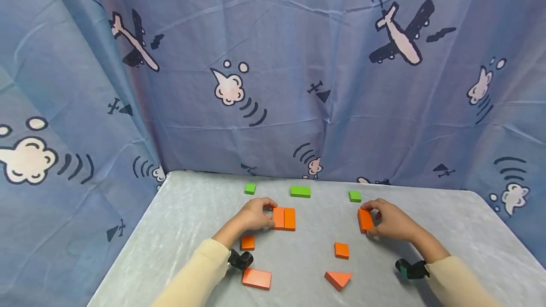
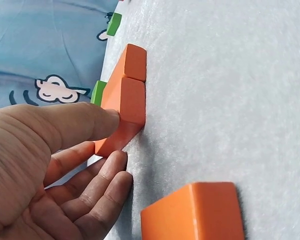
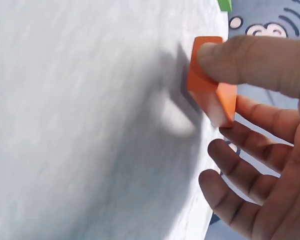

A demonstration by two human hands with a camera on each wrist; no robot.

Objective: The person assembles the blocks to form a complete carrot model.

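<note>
Pair of smooth orange rectangular blocks (image 1: 284, 219), touching, toward far edge of pale, cloth-covered bench (image 1: 307, 259); fingers of left hand (image 1: 254, 214) pinch the left one. Single orange rectangular block (image 1: 366, 221), farther right, clamped by fingers of right hand (image 1: 390, 220). Even, opposed pressure should limit twisting.

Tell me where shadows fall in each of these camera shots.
Right wrist view: a broad, soft-edged shadow spreads over the pale tabletop, left of the right hand; left wrist view: a smaller shadow lies beside the paired orange blocks; head view: dim shadow shows near the right forearm.
</note>
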